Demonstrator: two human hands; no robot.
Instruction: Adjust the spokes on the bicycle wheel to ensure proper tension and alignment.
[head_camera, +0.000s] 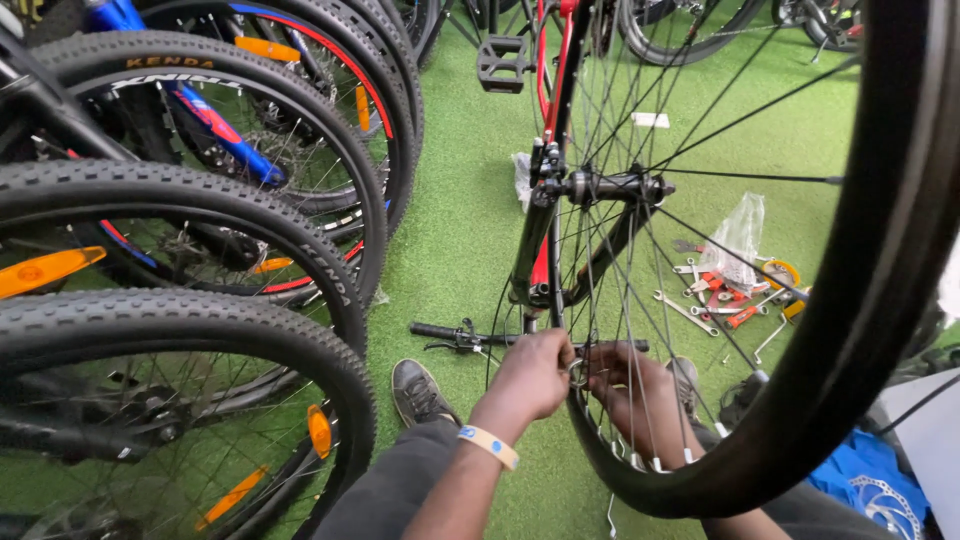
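Nearest the camera, the left hand (533, 377), with a pale band on its wrist, is curled with its fingertips pinched on a small silvery metal piece at the lower rim of the black-tyred, thin-spoked bicycle wheel (860, 300). That wheel belongs to an upturned bicycle and fills the right side of the view. The right hand (632, 392) reaches in from the far side of the spokes, its fingers closed toward the same spot; what exactly it grips I cannot tell through the spokes. Both hands meet at one point, seemingly so that one steadies the part as the other works it. Below them a dark grey shoe (418, 392) rests on the green artificial turf floor (455, 220). Just beyond lies the black handlebar with its brake lever (455, 335), touching the ground and propping the bike. The wheel's hub (610, 186) sits in the red and black fork (535, 230) above. To the right, well apart from the hands, scattered spanners and red-handled tools (715, 295) lie beside a clear plastic bag (740, 235). On the left a tight row of knobbly-tyred parked bicycles (190, 240) hems in that side, leaving a narrow turf strip open.
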